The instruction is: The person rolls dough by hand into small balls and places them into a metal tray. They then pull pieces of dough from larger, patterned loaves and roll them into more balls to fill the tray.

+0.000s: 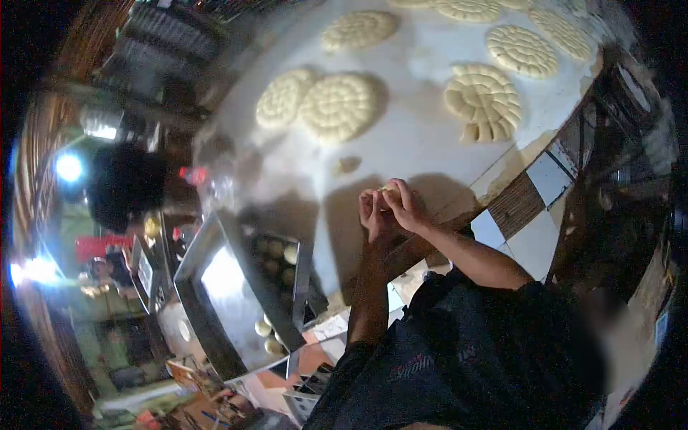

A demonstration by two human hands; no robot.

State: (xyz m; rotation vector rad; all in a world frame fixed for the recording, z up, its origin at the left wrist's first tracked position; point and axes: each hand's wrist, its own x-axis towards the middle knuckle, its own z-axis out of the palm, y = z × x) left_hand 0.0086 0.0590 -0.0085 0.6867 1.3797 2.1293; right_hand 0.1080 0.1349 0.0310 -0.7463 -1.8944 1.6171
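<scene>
My left hand [373,212] and my right hand [405,206] are together over the near edge of the table, fingers bent and closed around a small piece of pale dough [389,188]. Fingers hide most of that piece. Just beyond them a small scrap of dough [348,165] lies on the tabletop. Farther to the right sits a flat dough round [484,100] cut into many pieces, its near side broken open. Two more cut rounds, a front one [337,107] and a partly covered one [281,98], touch each other farther left.
More cut rounds, such as one dough disc [521,51], lie across the white table [419,143]. On the left stand a metal tray [229,304] with several dough balls [264,328] and a darker tray [301,279] with more. A red-capped clear bottle [218,190] is near them.
</scene>
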